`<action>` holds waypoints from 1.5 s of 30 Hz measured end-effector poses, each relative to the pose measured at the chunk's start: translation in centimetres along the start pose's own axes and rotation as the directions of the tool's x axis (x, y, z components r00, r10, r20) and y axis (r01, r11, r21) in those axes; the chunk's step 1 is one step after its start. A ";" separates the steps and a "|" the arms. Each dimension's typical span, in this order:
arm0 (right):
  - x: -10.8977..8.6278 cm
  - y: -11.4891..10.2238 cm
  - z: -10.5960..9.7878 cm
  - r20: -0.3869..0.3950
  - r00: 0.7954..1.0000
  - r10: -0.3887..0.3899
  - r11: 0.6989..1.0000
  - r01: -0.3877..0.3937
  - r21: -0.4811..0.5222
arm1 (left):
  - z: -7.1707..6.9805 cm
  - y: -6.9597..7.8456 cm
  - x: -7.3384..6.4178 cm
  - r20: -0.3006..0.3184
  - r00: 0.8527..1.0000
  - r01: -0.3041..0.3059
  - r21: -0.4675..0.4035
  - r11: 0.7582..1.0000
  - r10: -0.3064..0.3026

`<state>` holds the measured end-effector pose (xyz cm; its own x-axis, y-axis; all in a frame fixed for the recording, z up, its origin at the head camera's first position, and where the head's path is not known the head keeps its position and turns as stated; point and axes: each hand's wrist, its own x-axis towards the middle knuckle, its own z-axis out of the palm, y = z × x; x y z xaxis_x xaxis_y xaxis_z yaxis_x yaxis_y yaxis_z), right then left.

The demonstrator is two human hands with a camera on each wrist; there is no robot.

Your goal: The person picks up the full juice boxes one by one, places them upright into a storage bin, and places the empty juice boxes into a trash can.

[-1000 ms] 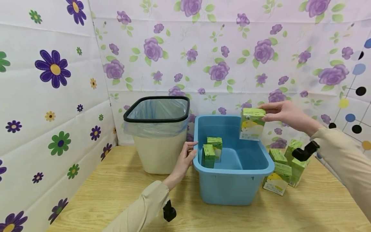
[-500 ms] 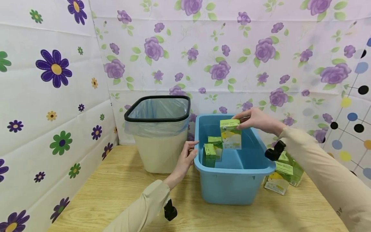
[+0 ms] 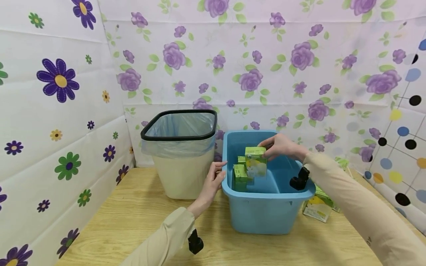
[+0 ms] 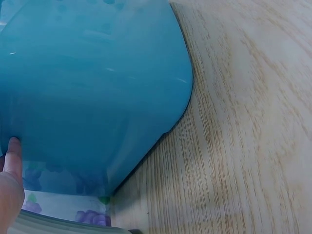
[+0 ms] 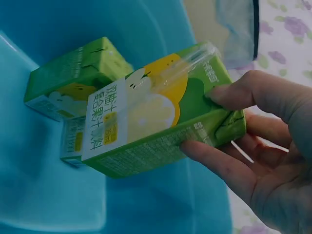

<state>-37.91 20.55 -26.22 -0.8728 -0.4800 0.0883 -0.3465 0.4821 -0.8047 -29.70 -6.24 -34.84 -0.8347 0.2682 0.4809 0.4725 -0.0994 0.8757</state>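
Observation:
My right hand [image 3: 282, 146] pinches a green juice box [image 3: 256, 165] by its upper end, inside the blue plastic tub [image 3: 261, 214]. In the right wrist view, thumb and fingers hold that juice box [image 5: 151, 114], and a clear-wrapped straw lies along its face. Two more juice boxes stand at the tub's left side: a nearer one [image 3: 240, 178] and one behind [image 3: 241, 160], partly hidden by the held box. My left hand [image 3: 210, 181] grips the tub's left rim; in the left wrist view, a digit [image 4: 14, 156] touches the tub's outer wall [image 4: 97, 87].
Left of the tub stands a cream bin [image 3: 181, 173] with a black rim and a plastic liner. More juice boxes [image 3: 317, 208] sit on the wooden table [image 3: 133, 221] right of the tub, partly behind my right forearm. Flowered sheets [image 3: 186, 74] hang behind and at the sides.
My right hand has carried the juice box leftward from above the tub's right rim and down, close to the two boxes inside. The left hand stays at the rim.

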 end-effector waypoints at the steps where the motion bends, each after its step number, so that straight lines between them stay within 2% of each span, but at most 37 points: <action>1: 0.0 0.2 0.2 0.003 1.000 0.012 1.000 -0.012 -0.002 | 0.0 0.0 0.0 0.002 1.000 0.001 -0.001 1.000 -0.001; 9: 0.1 0.8 1.1 -0.040 0.995 0.095 0.994 -0.096 -0.047 | -0.1 0.2 -0.1 0.015 1.000 0.002 0.002 1.000 -0.002; 12: 0.2 0.8 1.4 -0.029 0.993 0.111 0.992 -0.112 -0.064 | -0.2 0.3 -0.1 0.008 1.000 -0.005 0.008 1.000 0.005; 18: 0.7 1.3 2.1 -0.022 0.993 0.114 0.979 -0.116 -0.167 | -0.5 0.4 -0.1 -0.002 1.000 -0.010 0.030 1.000 0.010; 23: 0.8 1.7 2.4 -0.026 0.992 0.126 0.973 -0.129 -0.193 | -0.7 0.4 -0.3 -0.005 1.000 0.001 0.026 1.000 -0.001; 28: 0.8 1.8 2.4 -0.029 0.989 0.145 0.973 -0.148 -0.180 | -0.7 0.4 -0.2 -0.001 1.000 0.005 0.022 1.000 -0.005; 35: 0.9 1.7 2.8 0.044 0.980 0.192 0.976 -0.186 -0.117 | -0.3 0.3 -0.2 0.010 1.000 0.015 0.008 1.000 -0.015; 38: 1.0 1.6 2.9 0.060 0.975 0.214 0.971 -0.206 -0.121 | -0.1 0.3 -0.2 0.008 1.000 0.012 0.017 1.000 -0.013; 45: 1.3 1.7 3.5 0.040 0.964 0.262 0.955 -0.253 -0.154 | 0.1 0.3 0.0 0.004 1.000 -0.001 0.012 1.000 0.001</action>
<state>-38.45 18.19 -29.47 -0.9186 -0.3660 -0.1494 -0.1631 0.6951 -0.7002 -29.56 -6.20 -34.60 -0.8334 0.2718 0.4812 0.4765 -0.0879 0.8748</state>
